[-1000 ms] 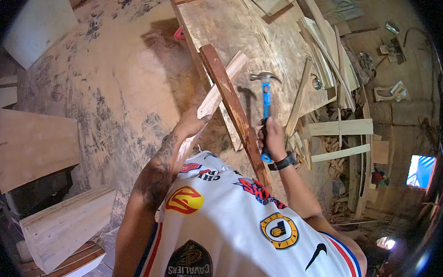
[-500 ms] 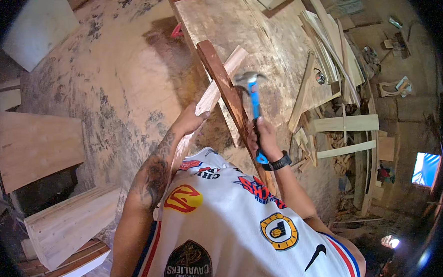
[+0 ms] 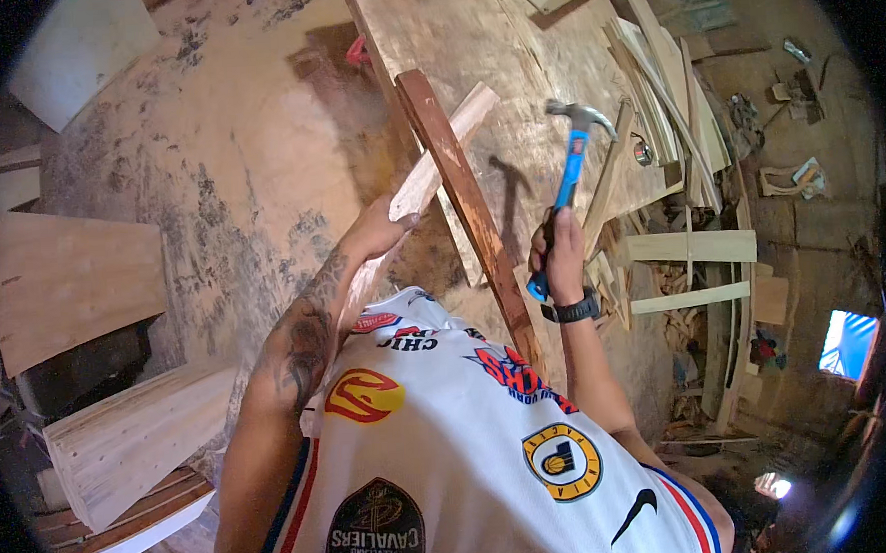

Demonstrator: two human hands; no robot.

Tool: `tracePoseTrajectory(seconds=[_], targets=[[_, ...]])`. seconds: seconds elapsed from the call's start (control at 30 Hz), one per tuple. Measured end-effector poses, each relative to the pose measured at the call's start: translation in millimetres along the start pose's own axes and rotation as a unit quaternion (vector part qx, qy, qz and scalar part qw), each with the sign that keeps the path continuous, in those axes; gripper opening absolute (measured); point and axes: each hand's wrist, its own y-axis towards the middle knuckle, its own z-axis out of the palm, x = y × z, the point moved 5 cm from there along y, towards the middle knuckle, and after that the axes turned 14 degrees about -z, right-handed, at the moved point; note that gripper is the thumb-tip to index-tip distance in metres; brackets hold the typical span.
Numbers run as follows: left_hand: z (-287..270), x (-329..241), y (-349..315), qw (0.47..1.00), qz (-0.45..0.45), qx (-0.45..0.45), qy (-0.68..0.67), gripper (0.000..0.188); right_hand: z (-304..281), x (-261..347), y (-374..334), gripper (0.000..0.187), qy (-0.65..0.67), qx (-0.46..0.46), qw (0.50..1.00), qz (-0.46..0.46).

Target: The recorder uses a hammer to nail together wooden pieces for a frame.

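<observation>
My left hand [image 3: 385, 226] is wrapped round a pale wooden strip [image 3: 421, 189], which runs slantwise from my body toward the workbench. Crossing that strip lies a reddish-brown wooden piece [image 3: 459, 191], its far end near the bench edge and its near end close to my shirt. To the right of it, my right hand [image 3: 562, 245] grips a claw hammer [image 3: 571, 165] by its blue and black handle. The hammer's metal head points up and away, apart from the wood, and its shadow falls on the bench. My right wrist wears a black watch [image 3: 572, 307].
A plywood-topped workbench [image 3: 450, 36] spreads ahead. On its right are long boards [image 3: 653, 85] and a small round tape-like object [image 3: 642, 151]. Plywood panels [image 3: 73, 286] and a pale plank stack [image 3: 136, 433] stand at left. Wood scraps [image 3: 681, 319] lie lower right.
My right hand has lifted the hammer up and to the right, away from the brown wooden piece. My left hand keeps its grip on the pale strip.
</observation>
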Motion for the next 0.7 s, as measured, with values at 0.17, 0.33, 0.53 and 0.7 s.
tracePoseTrajectory(seconds=[0.17,0.33,0.53,0.7], targets=[[-7,-14,-13,0.998,-0.034,0.023,-0.055,0.052,24,-52,-22,0.051,-0.275,0.160,0.948,0.002],[-7,-5,2,1.000,-0.007,0.014,-0.028,0.053,-1,-17,-4,0.041,-0.071,0.037,0.997,0.015],[-2,-13,-18,0.999,-0.033,0.012,-0.001,0.052,11,-43,-20,0.032,-0.379,0.148,0.897,-0.172],[-6,-8,-10,1.000,-0.015,0.007,0.006,0.050,10,28,2,0.029,-0.269,0.055,0.943,-0.189]])
